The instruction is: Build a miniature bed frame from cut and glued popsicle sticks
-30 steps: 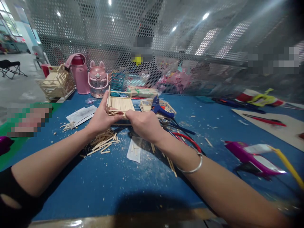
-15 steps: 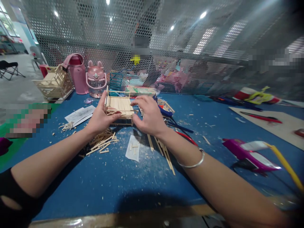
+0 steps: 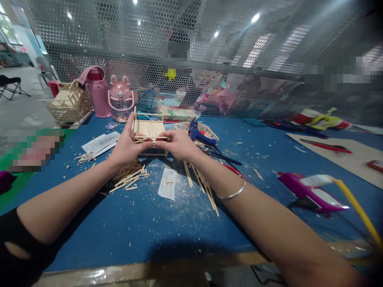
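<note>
A small frame of thin wooden sticks, with a slatted top and raised rails, is held just above the blue table. My left hand grips its left end, thumb along the front edge and a finger up the corner post. At the front rail, my right hand pinches with thumb and fingertips close to my left thumb. Loose short sticks are heaped below my left hand. A white paper slip with small stick pieces on it lies nearer to me, and longer sticks lie under my right forearm.
A blue glue gun lies right of the frame. Behind stand a pink flask, a bunny-eared bottle and another stick model. A purple-and-white tool is at right. A perforated metal screen closes off the back.
My right hand has moved left and slightly down, from the frame's right corner to its front rail, closing its fingers there. The glue gun now shows more fully. My left hand keeps its grip.
</note>
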Demonstrator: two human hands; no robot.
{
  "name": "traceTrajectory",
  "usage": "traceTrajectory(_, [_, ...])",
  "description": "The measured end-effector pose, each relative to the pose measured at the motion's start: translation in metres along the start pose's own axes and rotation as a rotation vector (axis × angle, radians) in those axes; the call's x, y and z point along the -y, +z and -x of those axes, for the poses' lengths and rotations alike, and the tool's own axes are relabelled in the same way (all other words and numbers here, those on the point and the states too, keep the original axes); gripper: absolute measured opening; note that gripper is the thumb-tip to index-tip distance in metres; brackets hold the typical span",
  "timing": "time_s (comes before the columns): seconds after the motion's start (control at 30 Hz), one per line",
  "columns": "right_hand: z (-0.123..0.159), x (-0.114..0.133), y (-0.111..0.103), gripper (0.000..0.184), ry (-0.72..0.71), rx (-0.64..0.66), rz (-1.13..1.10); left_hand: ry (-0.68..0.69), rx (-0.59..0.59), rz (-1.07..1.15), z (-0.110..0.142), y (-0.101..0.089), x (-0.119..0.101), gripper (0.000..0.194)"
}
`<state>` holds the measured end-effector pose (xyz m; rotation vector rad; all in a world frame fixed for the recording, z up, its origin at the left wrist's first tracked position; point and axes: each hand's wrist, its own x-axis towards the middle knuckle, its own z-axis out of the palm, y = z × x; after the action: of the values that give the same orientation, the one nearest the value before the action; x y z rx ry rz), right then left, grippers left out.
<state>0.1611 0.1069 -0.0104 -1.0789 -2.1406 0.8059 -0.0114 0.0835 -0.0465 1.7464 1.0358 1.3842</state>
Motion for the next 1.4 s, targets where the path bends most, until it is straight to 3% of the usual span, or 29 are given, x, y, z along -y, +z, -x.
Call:
traceTrajectory(0.17, [0.001, 0.000, -0.002, 0.013, 0.004, -0.017, 0.029, 0.004, 0.024, -0.028, 0.008, -0.007, 0.000, 0.109])
traceTrajectory(0.33, [0.005, 0.003, 0.004, 0.013, -0.003, -0.002, 0.007, -0.012, -0.023, -0.079, 0.014, -0.018, 0.001, 0.109])
traceTrajectory(0.47, [0.008, 0.002, 0.000, 0.009, -0.025, 0.000, 0.035, -0.014, 0.004, -0.143, 0.016, -0.018, -0.004, 0.106])
traceTrajectory(0.63, [0.009, -0.003, -0.014, 0.009, -0.007, 0.066, -0.025, 0.050, -0.058, -0.468, 0.030, -0.021, -0.024, 0.094])
traceTrajectory(0.73, [0.009, -0.004, -0.018, 0.011, 0.010, 0.074, -0.058, 0.098, -0.083, -0.704, 0.054, -0.020, -0.035, 0.093])
traceTrajectory(0.8, [0.009, -0.005, -0.018, 0.012, 0.009, 0.076, -0.056, 0.156, -0.082, -0.814, 0.071, -0.014, -0.039, 0.082])
traceTrajectory(0.83, [0.009, -0.005, -0.018, 0.012, 0.011, 0.077, -0.050, 0.182, -0.024, -0.838, 0.079, -0.010, -0.040, 0.069])
traceTrajectory(0.9, [0.009, -0.004, -0.017, 0.012, 0.020, 0.080, -0.043, 0.240, 0.260, -0.866, 0.088, -0.002, -0.039, 0.043])
traceTrajectory(0.97, [0.010, -0.002, -0.017, 0.011, 0.036, 0.084, -0.040, 0.254, 0.427, -0.930, 0.090, 0.000, -0.037, 0.028])
traceTrajectory(1.1, [0.012, 0.004, -0.019, 0.007, 0.072, 0.115, -0.016, 0.207, 0.484, -0.989, 0.081, -0.009, -0.040, 0.026])
traceTrajectory(1.23, [0.013, 0.008, -0.021, 0.006, 0.097, 0.141, 0.013, 0.123, 0.382, -0.911, 0.069, -0.003, -0.054, 0.021])
traceTrajectory(1.4, [0.015, 0.010, -0.025, 0.012, 0.093, 0.216, -0.028, 0.100, -0.012, -0.957, 0.048, 0.031, -0.065, 0.022])
